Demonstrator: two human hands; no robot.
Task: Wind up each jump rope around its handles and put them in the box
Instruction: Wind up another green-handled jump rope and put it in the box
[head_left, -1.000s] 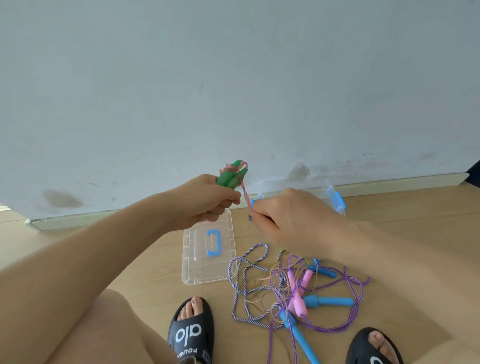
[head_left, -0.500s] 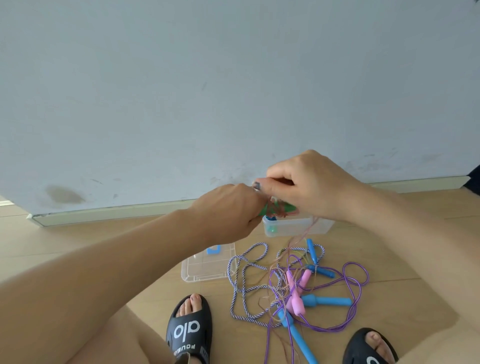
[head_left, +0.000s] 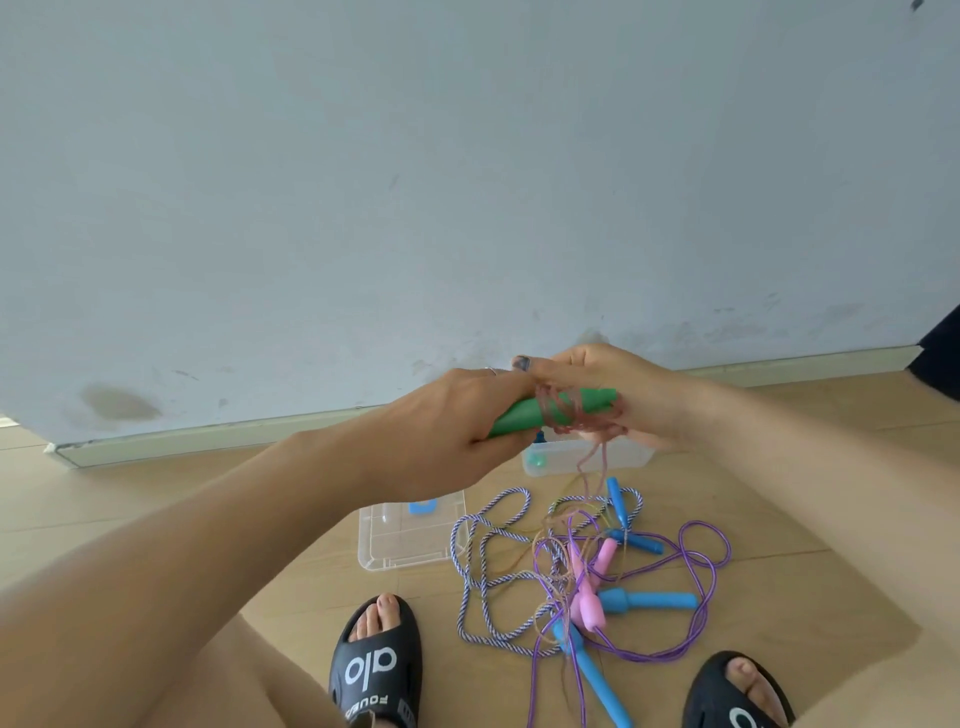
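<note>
Winding in progress on first rope, most of the job left.
Left hand (head_left: 462, 410) is gripping the green handles (head_left: 524, 415), held up in front of the wall, while right hand (head_left: 618, 400) is pinching the pinkish cord (head_left: 563, 410) and laying turns around them; several loops are sitting on the handles already, and a loose tail is hanging down toward the floor pile. Clear box (head_left: 639, 457) is sitting open on the floor under the hands, something small and green showing inside, too unclear to name. Its lid (head_left: 405, 540) is lying apart to the left. Striped rope (head_left: 483, 566), purple rope (head_left: 701, 587), pink handles (head_left: 589, 592) and blue handles (head_left: 649, 600) are lying tangled and unwound, so they are all waiting their turn.
</note>
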